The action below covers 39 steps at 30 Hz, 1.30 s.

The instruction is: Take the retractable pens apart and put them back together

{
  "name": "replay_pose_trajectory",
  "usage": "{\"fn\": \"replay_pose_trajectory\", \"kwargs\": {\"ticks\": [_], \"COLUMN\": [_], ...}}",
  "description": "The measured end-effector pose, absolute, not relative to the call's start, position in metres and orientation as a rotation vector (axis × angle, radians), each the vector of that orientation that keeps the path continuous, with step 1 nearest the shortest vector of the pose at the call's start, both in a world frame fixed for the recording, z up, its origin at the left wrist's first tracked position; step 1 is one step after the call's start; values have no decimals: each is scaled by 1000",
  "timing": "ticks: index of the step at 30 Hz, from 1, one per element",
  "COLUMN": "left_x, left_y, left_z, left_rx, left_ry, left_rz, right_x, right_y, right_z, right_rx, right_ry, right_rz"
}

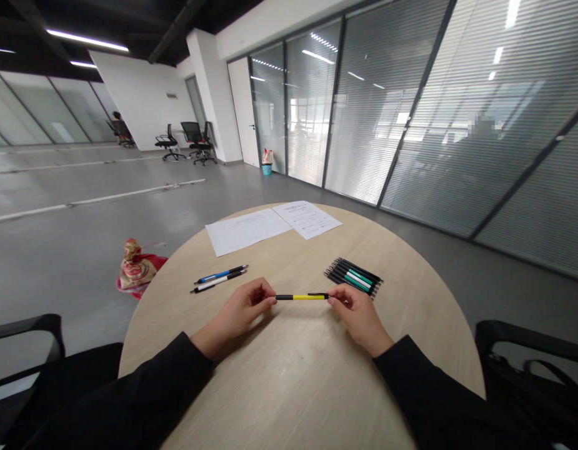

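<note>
A yellow and black pen (309, 297) is held level above the table, stretched between my two hands. My left hand (242, 307) pinches its black tip end, while my right hand (357, 312) pinches the clip end. Just beyond my left hand lie a blue and black pen (220, 274) and a white and black pen (218, 281), side by side at a slant. Behind my right hand, several pens (353, 276) with black, green and white barrels rest in a close row; my fingers partly cover the near ones.
Two printed sheets of paper (249, 230) lie at the far side of the round wooden table (289, 381). Black chairs (527, 350) stand at both sides. A tied bag (137, 269) sits on the floor to the left. Glass partitions with blinds line the right.
</note>
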<state>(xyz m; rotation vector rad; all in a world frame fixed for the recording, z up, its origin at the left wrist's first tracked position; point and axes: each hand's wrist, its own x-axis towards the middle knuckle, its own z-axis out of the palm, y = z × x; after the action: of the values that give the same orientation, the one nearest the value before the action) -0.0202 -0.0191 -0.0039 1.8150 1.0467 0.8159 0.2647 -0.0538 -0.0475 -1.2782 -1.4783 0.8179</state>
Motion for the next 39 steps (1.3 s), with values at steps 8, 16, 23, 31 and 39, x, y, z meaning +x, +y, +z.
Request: {"fn": "replay_pose_trajectory", "kwargs": {"ticks": [8,16,23,31,39], "left_x": [-18,-19,-18,-19,-19], "left_y": [-21,-20,-21,-20,-21], "left_z": [-1,-1,-1,-3,-2], "left_rx": [1818,1812,1807,1805,1795], "left_ry": [1060,1045,1047,1054,1061], "left_rz": [813,817,809,803,822], "right_x": [265,265,266,267,268], "right_y": [-51,-53,-55,-56,-56], "right_z": [-53,-49,-44,-42,-43], "right_rx": [-1264,-1253,-1309,-1324,-1332], "right_ry": [-1452,-1454,-1505,-1527,-1548], "right_rz": [840,830,769,746,741]}}
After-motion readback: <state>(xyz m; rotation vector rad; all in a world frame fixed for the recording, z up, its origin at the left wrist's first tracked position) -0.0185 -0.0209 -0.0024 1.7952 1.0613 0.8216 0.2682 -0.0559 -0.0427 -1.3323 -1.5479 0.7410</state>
